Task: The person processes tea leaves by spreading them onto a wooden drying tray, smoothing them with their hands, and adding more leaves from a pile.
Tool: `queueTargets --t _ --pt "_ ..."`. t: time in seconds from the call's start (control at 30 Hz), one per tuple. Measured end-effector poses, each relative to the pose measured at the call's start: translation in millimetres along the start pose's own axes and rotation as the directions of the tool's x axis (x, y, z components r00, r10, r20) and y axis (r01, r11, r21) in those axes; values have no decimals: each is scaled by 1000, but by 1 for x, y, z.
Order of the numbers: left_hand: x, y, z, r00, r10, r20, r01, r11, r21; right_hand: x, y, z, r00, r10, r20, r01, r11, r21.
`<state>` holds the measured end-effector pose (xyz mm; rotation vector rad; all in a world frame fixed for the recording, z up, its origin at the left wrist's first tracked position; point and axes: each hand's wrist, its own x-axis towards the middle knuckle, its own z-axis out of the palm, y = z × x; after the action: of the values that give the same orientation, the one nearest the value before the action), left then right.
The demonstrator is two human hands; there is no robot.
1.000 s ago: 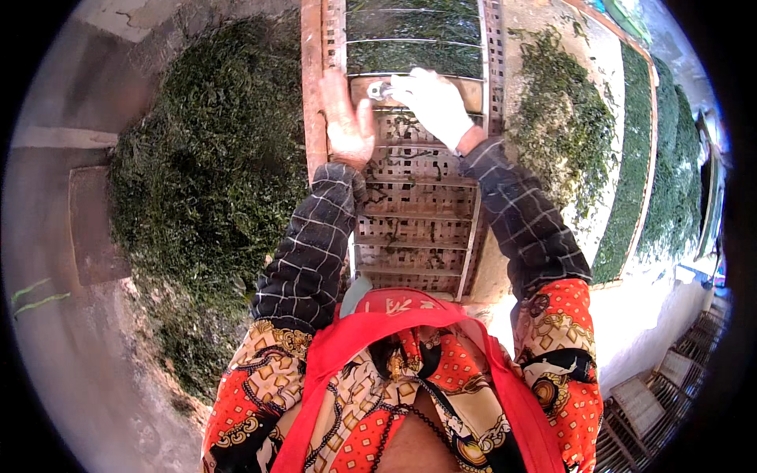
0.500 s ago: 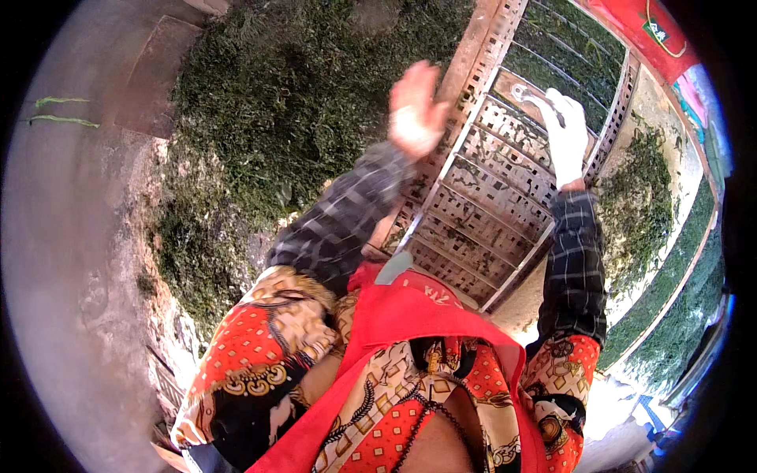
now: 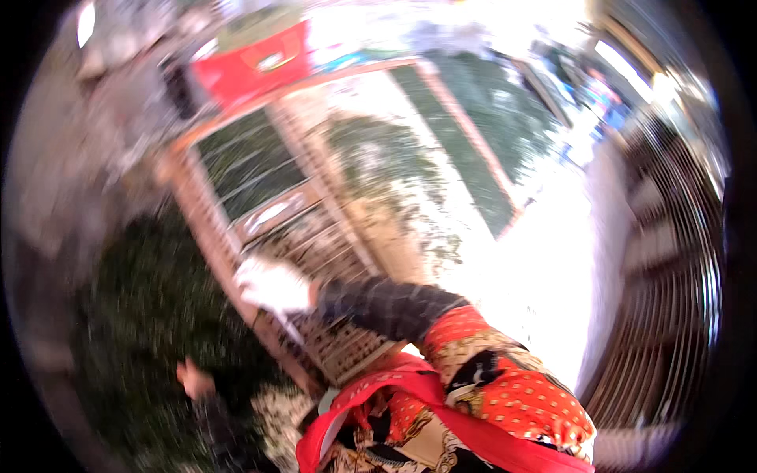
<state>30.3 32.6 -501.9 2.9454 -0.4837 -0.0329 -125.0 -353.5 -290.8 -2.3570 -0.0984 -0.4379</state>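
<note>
My right hand (image 3: 272, 285), in a white glove, is over the left rail of a slatted rectangular metal frame (image 3: 347, 240). Its fingers are smeared by motion, so whether it grips anything is unclear. Just beyond it, a flat wooden board with a pale metal handle (image 3: 276, 213) lies across the frame, apart from the glove. My bare left hand (image 3: 195, 380) is low at the left, at a big heap of dark green, leafy-looking shreds (image 3: 150, 307). Blur hides how its fingers are bent. Dark green matter (image 3: 251, 162) fills the frame's far section; the nearer slats show only scraps.
Right of the frame, green shreds (image 3: 386, 158) are scattered on a pale surface. Farther right lie dark green sheets (image 3: 493, 118) with a reddish edge strip between them. A red bag (image 3: 256, 67) stands at the far end. Ribbed dark panels (image 3: 662, 276) rise at the right.
The view has swung right and blurred. My right hand has left the handled board and come nearer along the frame. My left hand has moved from beside the frame down to the green heap.
</note>
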Motion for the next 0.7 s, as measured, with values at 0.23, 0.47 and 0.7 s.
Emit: queueTargets --t 0.23,0.47,0.7 --pt "4 -11 -49 987 162 -21 -159 982 101 -27 -30 -18 997 -13 -81 11 1000 -23" --pt "10 17 -160 926 334 -177 -370 895 -248 -34 -31 -52 975 136 -174 -144 989 -34" --pt "22 1 -301 849 393 -353 -482 850 -213 1 -35 -45 902 -396 -170 324 884 -337"
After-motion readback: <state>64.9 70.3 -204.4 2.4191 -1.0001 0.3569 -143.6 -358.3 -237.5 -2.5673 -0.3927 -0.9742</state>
